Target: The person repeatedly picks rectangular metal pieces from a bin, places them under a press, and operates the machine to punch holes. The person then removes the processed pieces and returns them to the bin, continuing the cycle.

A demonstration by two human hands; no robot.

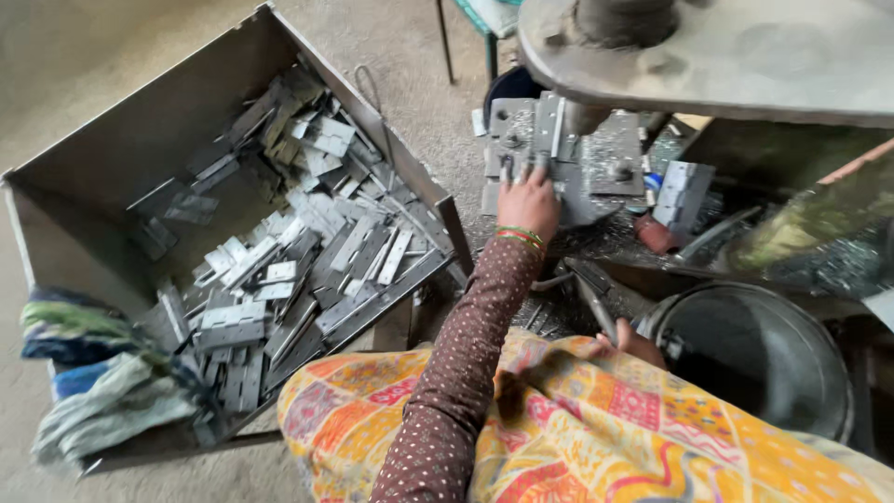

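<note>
Reaching forward, the left hand (527,200) presses spread fingers (507,170) flat on a grey hinge (531,140) lying on the press bed (615,172), while the right hand (633,343) curls closed around a dark lever (596,303) beside the hinge bin (121,140).

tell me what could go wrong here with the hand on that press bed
1. The left hand lies on the hinge plate right under the press head; fingers could be crushed if it came down.
2. The right hand holds the lever low and partly hidden by cloth, so a mistimed pull seems possible.
3. Loose hinges in the metal bin have bare edges that could cut.
</note>
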